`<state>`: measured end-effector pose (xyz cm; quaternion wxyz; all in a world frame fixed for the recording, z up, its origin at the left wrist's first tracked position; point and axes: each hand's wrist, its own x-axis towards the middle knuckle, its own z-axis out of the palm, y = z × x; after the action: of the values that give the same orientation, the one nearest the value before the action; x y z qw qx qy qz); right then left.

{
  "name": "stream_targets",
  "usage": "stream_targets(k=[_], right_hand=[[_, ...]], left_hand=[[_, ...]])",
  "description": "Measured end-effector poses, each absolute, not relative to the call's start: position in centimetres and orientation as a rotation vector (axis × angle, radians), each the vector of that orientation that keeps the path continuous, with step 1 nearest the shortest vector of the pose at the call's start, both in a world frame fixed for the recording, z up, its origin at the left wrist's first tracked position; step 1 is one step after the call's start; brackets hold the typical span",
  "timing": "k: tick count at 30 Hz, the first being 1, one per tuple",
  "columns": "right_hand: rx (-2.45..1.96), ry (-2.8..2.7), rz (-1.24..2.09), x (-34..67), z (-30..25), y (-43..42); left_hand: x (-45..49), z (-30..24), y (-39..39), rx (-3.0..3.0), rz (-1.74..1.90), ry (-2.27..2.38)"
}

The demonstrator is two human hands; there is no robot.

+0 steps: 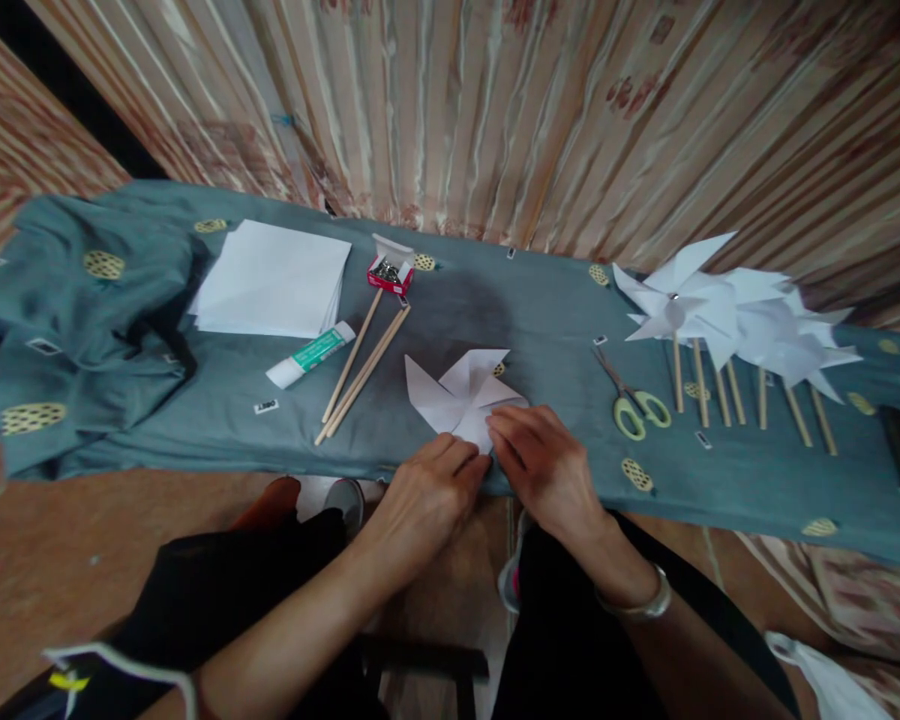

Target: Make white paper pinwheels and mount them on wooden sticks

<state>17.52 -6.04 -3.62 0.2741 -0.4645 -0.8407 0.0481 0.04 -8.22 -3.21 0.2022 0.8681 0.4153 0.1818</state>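
together, a person's left hand point(431, 485) and right hand point(544, 465), fingers bunched narrow, held the near side of a white folded-paper pinwheel point(461, 400) by the front edge of a blue-green, pineapple-printed cloth point(555, 310). it looked light, crisp and easily creased, likely best pinched near its folded centre. beyond sat an open red-and-white cardboard box point(388, 283).

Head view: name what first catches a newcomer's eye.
White pinwheels, bunched on the right of the cloth, probably win. Next comes the folded paper at centre, with the left hand and right hand at its near side. Then the open red box, left of centre, farther back.
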Motion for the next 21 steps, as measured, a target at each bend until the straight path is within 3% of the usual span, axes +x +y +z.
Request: stream_targets(k=[21], right_hand=[[-1.193,-2.372,0.002,18.28,-3.76,-6.88]], left_hand=[[0.15,-3.79,-7.87,2.293,0.558,1.173]])
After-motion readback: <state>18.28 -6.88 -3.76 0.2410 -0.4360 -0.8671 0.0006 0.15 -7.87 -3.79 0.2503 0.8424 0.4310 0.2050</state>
